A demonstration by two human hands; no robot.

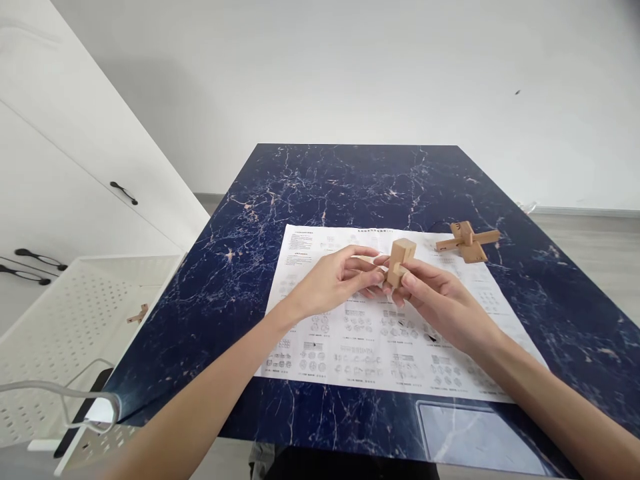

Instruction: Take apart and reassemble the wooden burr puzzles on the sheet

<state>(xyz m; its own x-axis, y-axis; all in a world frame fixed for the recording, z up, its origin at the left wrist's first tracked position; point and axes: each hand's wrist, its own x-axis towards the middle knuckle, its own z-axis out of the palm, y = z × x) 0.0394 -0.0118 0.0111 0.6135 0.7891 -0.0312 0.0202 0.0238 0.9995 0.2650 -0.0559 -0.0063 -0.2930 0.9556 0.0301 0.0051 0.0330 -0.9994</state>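
Note:
Above the printed sheet [320, 370], my right hand [440, 297] pinches a pale wooden puzzle block [401, 257] between thumb and fingers. The block stands tilted, with a notch and a small projecting part near my right thumb. Close against its lower left side, my left hand [345, 277] has its fingers curled and the thumb near the fingertips. A bit of wood colour shows between those fingers, but what they hold is mostly hidden. At the sheet's upper right corner lies a wooden cross-shaped puzzle [467, 241] made of interlocked pieces.
The blue marble-patterned table [325, 180] has a pale rectangular panel [475, 437] at its near edge. On the left stand a white perforated rack [85, 300] with a small wooden piece [137, 314], a grey cable [55, 387] and a white cabinet [75, 153].

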